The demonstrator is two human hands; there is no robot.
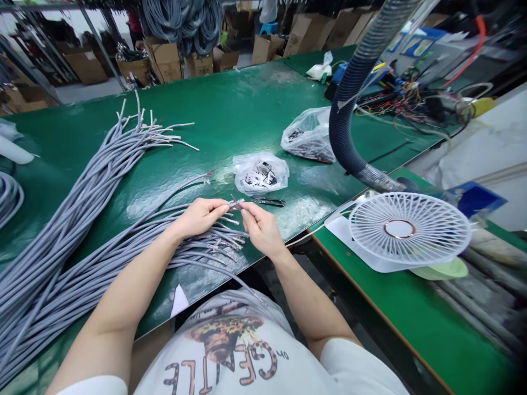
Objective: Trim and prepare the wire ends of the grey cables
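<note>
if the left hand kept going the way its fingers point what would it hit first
The left hand points right along the cable end it pinches, so it would meet the right hand at its fingertips first; the scissors lie just beyond, though depth is unclear.

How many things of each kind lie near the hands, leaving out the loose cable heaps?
Clear plastic bags of parts: 2
Black-handled hand tool: 1
White fan: 1
Grey cable end, pinched by left hand and right hand: 1
Total: 5
</note>
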